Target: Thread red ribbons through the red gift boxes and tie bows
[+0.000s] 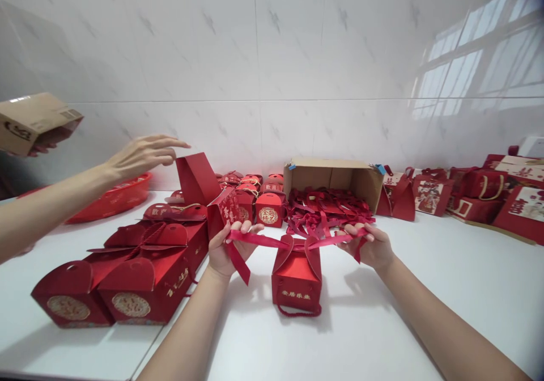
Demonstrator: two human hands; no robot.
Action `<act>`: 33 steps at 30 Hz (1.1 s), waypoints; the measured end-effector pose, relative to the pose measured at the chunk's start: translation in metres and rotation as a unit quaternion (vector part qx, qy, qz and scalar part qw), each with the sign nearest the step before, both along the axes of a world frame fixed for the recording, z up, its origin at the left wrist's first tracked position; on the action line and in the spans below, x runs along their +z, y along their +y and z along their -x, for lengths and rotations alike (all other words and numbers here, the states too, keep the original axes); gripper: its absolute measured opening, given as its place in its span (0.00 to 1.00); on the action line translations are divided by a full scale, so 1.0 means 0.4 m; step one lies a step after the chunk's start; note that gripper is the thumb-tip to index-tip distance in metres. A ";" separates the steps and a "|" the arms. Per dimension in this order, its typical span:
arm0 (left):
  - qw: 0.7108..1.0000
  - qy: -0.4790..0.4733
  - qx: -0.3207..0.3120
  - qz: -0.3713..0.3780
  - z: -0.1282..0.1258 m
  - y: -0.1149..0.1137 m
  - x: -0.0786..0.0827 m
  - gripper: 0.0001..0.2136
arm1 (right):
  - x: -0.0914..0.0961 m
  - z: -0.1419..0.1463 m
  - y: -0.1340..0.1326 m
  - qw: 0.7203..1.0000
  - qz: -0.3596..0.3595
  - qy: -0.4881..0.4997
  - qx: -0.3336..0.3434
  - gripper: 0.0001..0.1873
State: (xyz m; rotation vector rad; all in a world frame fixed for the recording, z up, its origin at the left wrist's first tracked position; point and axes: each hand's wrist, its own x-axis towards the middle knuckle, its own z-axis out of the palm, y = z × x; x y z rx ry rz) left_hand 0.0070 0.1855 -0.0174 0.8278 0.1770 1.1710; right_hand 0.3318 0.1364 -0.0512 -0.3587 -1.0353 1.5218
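In the middle of the table stands a small red gift box (pixel 296 282) with gold characters and a red cord handle hanging at its front. A red ribbon (pixel 263 238) runs through the top flaps of this box. My left hand (pixel 232 250) pinches the ribbon's left part, with a tail hanging below. Its right part is gripped by my right hand (pixel 368 245), with a short end hanging down. The ribbon is drawn out to both sides, and no knot shows at the flaps.
Red boxes (pixel 140 273) stand at left, with several more behind. A cardboard box (pixel 335 174) spills loose ribbons (pixel 327 205). Red gift bags (pixel 433 191) line the right. Another person's hand (pixel 142 155) reaches in near a red bag; a carton (pixel 38 120) is held at far left.
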 end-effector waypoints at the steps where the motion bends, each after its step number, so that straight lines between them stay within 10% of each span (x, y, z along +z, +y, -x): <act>1: 1.000 -0.008 -0.013 -0.001 -0.002 -0.002 0.002 0.18 | 0.001 0.002 0.000 1.000 -0.008 0.001 0.013 0.27; 13: 0.990 0.100 -0.094 -0.025 -0.020 0.014 -0.017 0.18 | -0.035 -0.013 0.017 0.949 -0.065 -0.224 0.210 0.19; 33: 1.000 0.002 0.006 0.010 -0.009 0.005 0.003 0.14 | 0.002 0.002 -0.009 0.993 -0.054 -0.067 0.074 0.30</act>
